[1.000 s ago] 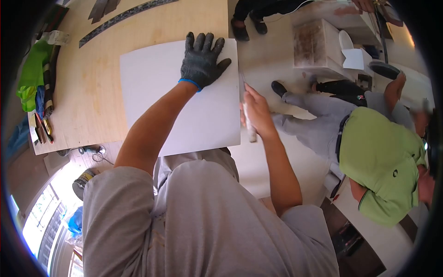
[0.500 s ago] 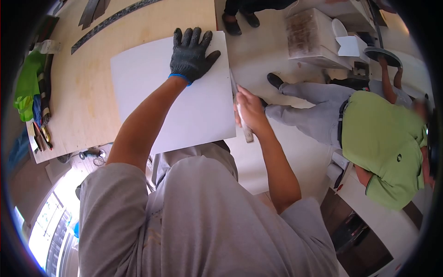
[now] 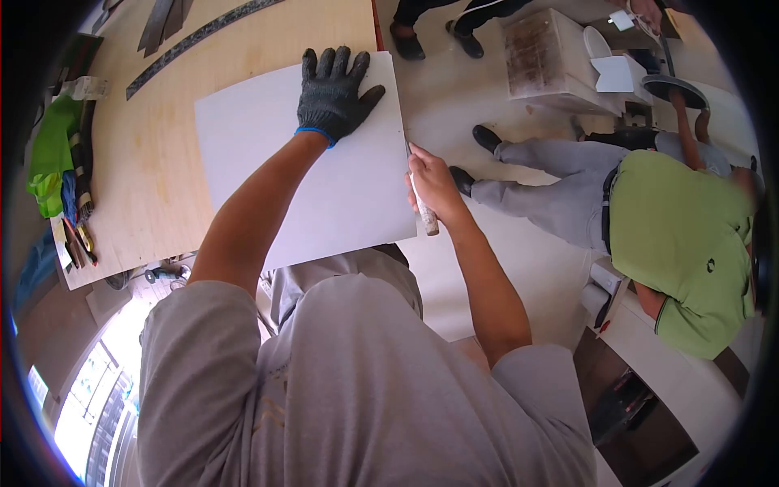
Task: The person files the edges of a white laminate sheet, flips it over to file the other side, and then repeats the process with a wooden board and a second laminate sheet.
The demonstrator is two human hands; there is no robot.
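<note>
A window (image 3: 91,375) glows bright at lower left, a wooden table (image 3: 146,174) spans the upper left, and a pale floor (image 3: 450,97) stretches at right beneath a brown-smeared white box (image 3: 560,65).

Bench (image 3: 150,178), pale wood. White panel (image 3: 349,191) lies at 3 o'clock, speckled dark strip (image 3: 195,37) at 12 o'clock, green fabric (image 3: 55,134) at 9 o'clock, slim tools (image 3: 84,237) at 8 o'clock.
</note>
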